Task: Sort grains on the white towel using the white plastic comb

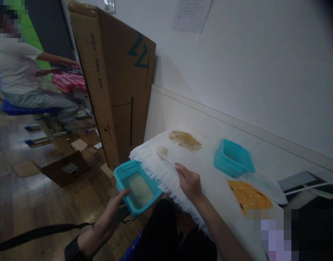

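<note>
The left hand (pixel 116 205) grips a tub (pixel 140 210) already holding white grains (pixel 140 189), the right hand (pixel 190 182) a thin white tool (pixel 169 160). Golden grains (pixel 186 140) remain loose, farther off.

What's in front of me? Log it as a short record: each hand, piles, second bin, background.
Left hand: holds a teal bin of pale grains by the cloth's fringed edge
Right hand: holds a thin white tool, far end at the pale pile
Piles: pale one, smaller; yellow one, larger
Second bin: right of both piles; contents unclear
Background: carton, seated person
</note>
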{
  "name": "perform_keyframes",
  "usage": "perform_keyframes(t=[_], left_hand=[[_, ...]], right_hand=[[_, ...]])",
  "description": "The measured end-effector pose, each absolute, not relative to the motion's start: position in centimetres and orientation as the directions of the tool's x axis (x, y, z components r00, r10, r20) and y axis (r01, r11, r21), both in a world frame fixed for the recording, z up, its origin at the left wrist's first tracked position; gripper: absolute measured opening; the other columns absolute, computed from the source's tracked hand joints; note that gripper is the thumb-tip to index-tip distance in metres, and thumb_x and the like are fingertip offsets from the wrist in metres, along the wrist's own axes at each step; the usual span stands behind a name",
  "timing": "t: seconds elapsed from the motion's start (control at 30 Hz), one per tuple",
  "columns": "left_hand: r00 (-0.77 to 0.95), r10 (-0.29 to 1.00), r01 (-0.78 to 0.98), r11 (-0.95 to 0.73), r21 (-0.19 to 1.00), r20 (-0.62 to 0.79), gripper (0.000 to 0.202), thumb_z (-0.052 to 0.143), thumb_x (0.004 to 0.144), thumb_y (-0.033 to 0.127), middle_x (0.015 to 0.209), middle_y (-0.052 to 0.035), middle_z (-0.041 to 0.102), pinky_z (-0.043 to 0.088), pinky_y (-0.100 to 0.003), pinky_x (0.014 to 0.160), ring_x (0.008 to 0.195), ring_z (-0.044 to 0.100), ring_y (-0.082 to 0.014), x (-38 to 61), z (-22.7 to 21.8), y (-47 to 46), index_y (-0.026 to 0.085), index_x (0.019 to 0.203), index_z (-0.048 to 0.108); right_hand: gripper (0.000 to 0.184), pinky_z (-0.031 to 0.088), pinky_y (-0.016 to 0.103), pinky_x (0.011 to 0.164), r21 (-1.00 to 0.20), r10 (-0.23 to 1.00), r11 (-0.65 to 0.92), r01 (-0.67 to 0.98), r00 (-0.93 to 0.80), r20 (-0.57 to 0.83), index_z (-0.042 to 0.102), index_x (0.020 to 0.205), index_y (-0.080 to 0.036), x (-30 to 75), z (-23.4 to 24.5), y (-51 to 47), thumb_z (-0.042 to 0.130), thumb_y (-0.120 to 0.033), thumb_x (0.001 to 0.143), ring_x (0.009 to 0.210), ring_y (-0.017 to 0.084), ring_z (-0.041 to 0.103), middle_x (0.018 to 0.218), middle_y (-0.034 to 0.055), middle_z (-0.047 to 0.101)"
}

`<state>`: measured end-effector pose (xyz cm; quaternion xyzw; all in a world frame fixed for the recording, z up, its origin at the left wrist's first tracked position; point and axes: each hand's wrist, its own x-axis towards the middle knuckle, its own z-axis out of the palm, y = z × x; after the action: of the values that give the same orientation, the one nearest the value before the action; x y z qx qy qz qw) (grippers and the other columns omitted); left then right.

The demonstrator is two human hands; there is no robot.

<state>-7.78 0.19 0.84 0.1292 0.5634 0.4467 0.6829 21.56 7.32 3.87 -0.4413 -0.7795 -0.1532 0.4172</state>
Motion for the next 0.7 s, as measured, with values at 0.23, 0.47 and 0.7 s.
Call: perform_keyframes(t=[0.23,0.47,0.7], left_hand=[[-0.001,0.768,-0.458,0.569,0.683,-0.64,0.039,0.083,0.076,0.044,0.091,-0.0111,0.082,0.061,-0.034,0.072,0.077,0.077,-0.0256,-7.9,0.9,0.1,0.016,0.102,0.074],[0.005,0.768,-0.446,0.575,0.686,-0.641,0.04,0.081,0.077,0.043,0.092,-0.012,0.081,0.06,-0.035,0.071,0.074,0.076,-0.0259,-7.8,1.3,0.1,0.015,0.104,0.073],[0.005,0.765,-0.448,0.578,0.682,-0.644,0.042,0.081,0.078,0.043,0.097,-0.0131,0.082,0.059,-0.037,0.074,0.08,0.077,-0.0285,-7.9,1.6,0.1,0.017,0.109,0.072]], right_hand=[[0.025,0.06,0.021,0.068,-0.149,0.549,0.6,0.786,-0.268,0.792,0.073,0.119,-0.018,20.6,4.0,7.3,0.053,-0.017,0.104,0.071,0.016,0.079,0.092,0.0071,0.083],[0.029,0.061,0.021,0.069,-0.158,0.566,0.616,0.772,-0.294,0.77,0.073,0.121,-0.019,19.8,4.0,7.5,0.053,-0.014,0.101,0.069,0.016,0.078,0.09,0.0057,0.083],[0.034,0.062,0.021,0.071,-0.135,0.552,0.624,0.77,-0.312,0.773,0.073,0.122,-0.019,18.6,4.1,8.5,0.052,-0.006,0.098,0.072,0.016,0.079,0.094,0.0059,0.083]])
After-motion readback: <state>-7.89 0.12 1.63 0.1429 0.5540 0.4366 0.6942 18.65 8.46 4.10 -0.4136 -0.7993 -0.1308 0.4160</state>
